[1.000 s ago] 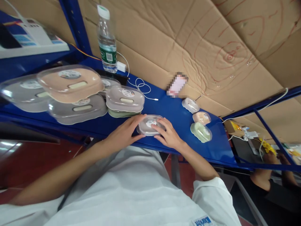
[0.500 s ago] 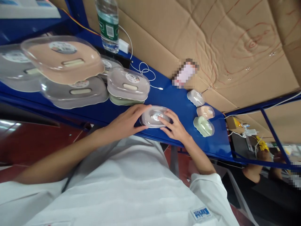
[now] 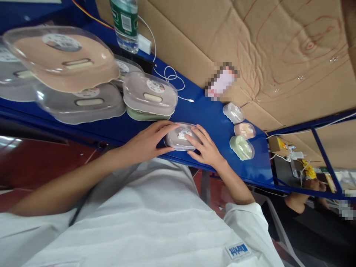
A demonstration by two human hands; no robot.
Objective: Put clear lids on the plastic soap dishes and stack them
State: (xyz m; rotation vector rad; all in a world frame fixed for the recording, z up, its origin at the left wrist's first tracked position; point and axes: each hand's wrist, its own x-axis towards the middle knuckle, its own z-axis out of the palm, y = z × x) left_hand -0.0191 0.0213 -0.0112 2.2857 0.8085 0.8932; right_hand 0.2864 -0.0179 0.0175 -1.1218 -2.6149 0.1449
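A small grey box with a clear lid and a round label [image 3: 180, 142] rests near the front edge of the blue table [image 3: 203, 111]. Around its left end my left hand [image 3: 151, 142] is curved, thumb in front and fingers behind. My right hand [image 3: 207, 148] grips the right end, with fingertips on the lid. Just left of my hands, a larger grey box [image 3: 151, 94] is stacked on a green one [image 3: 144, 115]. Three small boxes stand to the right: grey [image 3: 233, 112], peach [image 3: 244, 130] and green [image 3: 241, 147].
Large boxes, a peach one [image 3: 63, 61] on top, fill the left side. Behind are a water bottle [image 3: 125, 26], a white cable [image 3: 174, 78] and a phone [image 3: 221, 82] by the cardboard [image 3: 194, 33]. Another person's arm [image 3: 296, 202] shows at the right.
The view has shifted slightly, so the left boxes and bottle appear further left and higher. The fingers of my right hand have moved slightly on the lid. Both hands remain at the small grey box.
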